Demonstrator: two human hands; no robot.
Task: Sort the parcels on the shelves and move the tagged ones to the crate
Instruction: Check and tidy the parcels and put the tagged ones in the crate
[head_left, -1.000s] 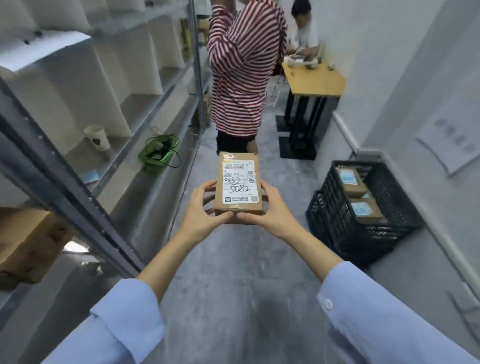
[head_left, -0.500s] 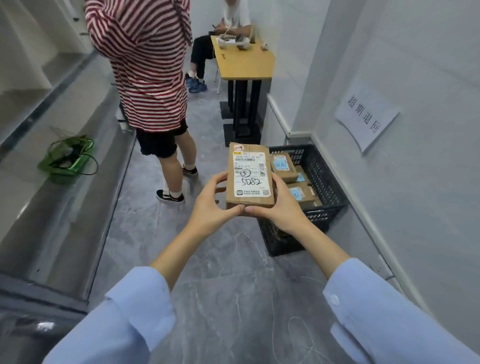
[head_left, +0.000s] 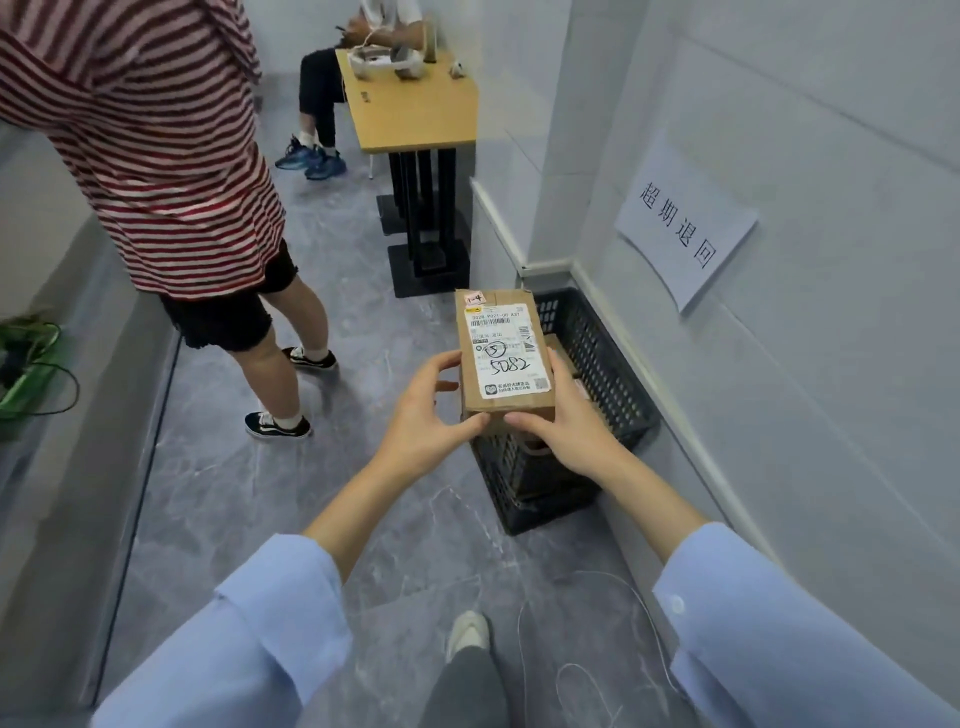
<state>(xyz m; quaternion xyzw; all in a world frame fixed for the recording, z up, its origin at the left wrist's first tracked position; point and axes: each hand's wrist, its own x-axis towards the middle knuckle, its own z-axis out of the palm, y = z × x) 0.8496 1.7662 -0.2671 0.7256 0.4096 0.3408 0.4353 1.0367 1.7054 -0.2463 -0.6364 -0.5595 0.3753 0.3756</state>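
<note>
Two hands clamped on parcel (head_left: 500, 340): left hand (head_left: 422, 415), right hand (head_left: 567, 427) | crate (head_left: 597, 358) beside wall (head_left: 789, 395) | grey marble floor (head_left: 249, 499)

Parcel (head_left: 501, 353): brown cardboard box, white shipping label facing up, "5082" handwritten on it, pink tag at a far corner; being gripped at its near end by left hand (head_left: 421, 415) and right hand (head_left: 566, 421), hovering over the crate.
Crate (head_left: 597, 353): black lattice plastic, sitting on the floor against the wall.
</note>
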